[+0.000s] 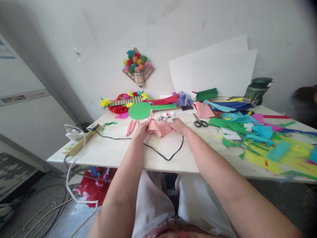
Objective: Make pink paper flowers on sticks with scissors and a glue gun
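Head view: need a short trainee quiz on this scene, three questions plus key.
1. Multiple choice: what colour is the paper between the left hand and the right hand? (a) green (b) pink (c) blue
2. True or false: the scissors lie to the right of that paper.
3. Fill in: the small pink rolls lie nearer the ____ hand.
Key: 1 b; 2 true; 3 left.

The pink paper looks matt, the tabletop smooth, the green bottle glossy plastic.
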Available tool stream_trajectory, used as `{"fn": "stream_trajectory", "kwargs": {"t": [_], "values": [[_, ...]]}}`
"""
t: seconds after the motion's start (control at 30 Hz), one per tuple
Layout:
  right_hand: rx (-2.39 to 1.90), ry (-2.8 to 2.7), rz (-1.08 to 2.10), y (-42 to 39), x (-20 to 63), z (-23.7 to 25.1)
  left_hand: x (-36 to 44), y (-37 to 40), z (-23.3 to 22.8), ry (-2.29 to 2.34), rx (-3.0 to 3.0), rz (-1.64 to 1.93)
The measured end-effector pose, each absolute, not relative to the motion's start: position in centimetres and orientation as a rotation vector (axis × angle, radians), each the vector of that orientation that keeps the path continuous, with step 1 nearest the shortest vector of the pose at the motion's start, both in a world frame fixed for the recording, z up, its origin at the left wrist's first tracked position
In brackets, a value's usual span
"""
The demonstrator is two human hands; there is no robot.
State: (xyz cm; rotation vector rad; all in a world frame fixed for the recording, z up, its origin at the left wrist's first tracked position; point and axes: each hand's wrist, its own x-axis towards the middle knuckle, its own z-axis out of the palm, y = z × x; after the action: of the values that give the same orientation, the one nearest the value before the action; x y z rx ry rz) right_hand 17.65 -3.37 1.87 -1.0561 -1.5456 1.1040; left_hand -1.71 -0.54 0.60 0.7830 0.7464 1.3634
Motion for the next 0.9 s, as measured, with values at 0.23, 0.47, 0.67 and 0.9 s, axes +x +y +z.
{"fn": "stream_trajectory", "kwargs": {"t": [0.23, 0.47, 0.67, 0.9], "values": [[-1.035, -1.601, 1.120, -3.06, 17.79, 1.38, -1.74, -0.66, 0.68, 0.749, 0.817, 1.375], [-1.037, -1.616, 1.134, -3.21, 17.73, 1.49, -1.73, -0.33, 0.46, 0.759, 0.825, 1.406], [-1.070, -1.618, 1.152, -3.47, 17.55, 1.77, -1.81, -0.17, 0.32, 0.737, 0.825, 1.424], [-1.088, -1.639, 1.163, -3.65, 17.52, 1.90, -1.88, -0.32, 0.33, 0.719, 0.824, 1.443]]}}
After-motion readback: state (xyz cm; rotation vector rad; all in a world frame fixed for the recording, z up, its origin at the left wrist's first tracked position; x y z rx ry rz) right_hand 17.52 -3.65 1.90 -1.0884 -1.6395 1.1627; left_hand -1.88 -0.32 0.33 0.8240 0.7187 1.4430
